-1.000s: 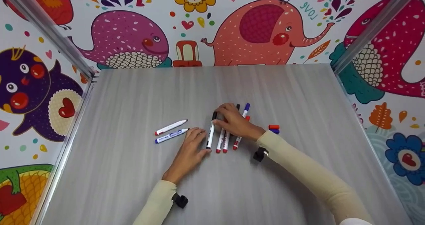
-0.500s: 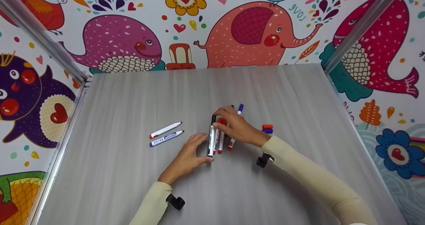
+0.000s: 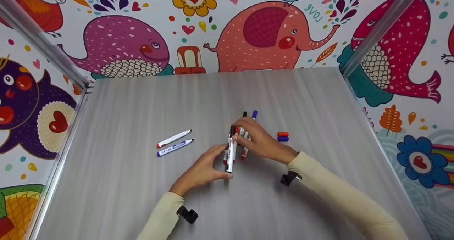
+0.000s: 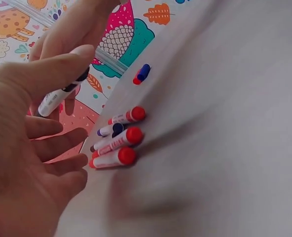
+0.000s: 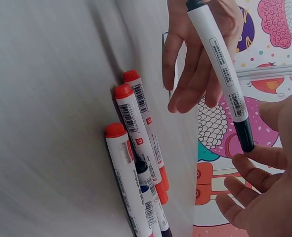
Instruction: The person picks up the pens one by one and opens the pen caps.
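A white whiteboard marker with a black cap (image 3: 231, 151) is held up over the table, between my two hands. My right hand (image 3: 264, 144) pinches its capped end between thumb and index finger. At the opposite end, the thumb of my left hand (image 3: 198, 172) lies by the black tail, its other fingers loosely extended beside the barrel. In the right wrist view the marker (image 5: 220, 64) slants across, cap downward. Beneath it lie several other markers, including a red-ended one (image 5: 117, 148). My right hand partly hides this group in the head view.
To the left lie two uncapped markers, one red-ended (image 3: 173, 139) and one blue-ended (image 3: 175, 148). Loose red (image 3: 283, 134) and blue (image 3: 283, 139) caps lie side by side on the right. Printed panels stand around the grey table (image 3: 142, 105).
The black-capped marker has come toward the person and now overlaps the red-ended markers. My left thumb has followed its tail end; my right hand keeps its pinch. The head view has shifted slightly.
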`<state>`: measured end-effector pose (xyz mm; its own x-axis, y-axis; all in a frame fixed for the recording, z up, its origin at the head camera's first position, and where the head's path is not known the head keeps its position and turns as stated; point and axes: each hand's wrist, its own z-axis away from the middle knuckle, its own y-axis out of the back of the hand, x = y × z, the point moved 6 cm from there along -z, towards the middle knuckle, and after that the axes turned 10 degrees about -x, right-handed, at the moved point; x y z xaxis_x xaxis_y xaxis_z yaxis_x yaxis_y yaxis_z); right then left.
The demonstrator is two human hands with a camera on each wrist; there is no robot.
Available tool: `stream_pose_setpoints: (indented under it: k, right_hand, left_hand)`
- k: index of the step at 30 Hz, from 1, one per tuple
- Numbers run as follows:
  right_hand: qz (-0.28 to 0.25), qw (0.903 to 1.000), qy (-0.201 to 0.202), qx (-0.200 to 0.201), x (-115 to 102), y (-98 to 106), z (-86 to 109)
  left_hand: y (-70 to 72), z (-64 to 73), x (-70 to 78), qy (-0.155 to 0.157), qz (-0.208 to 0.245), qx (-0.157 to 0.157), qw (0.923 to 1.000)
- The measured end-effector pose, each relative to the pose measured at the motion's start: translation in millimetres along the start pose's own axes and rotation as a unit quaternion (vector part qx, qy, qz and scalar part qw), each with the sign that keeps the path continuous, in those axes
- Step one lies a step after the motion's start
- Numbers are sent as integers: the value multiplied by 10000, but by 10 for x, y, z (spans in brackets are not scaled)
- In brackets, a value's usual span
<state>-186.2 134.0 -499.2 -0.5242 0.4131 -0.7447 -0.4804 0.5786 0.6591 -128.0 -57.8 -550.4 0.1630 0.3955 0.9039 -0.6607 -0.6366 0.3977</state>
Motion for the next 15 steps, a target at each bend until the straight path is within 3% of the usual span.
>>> stream_pose_setpoints:
  k: [7, 15]
  right_hand:
    - [20, 9999, -121, 33, 12, -18, 69]
    - [70, 9999, -49, 60, -27, -48, 79]
  left_hand:
    - [-49, -20, 55, 30, 261, -269, 9993]
    - [-117, -47, 94, -101, 901, -671, 9936]
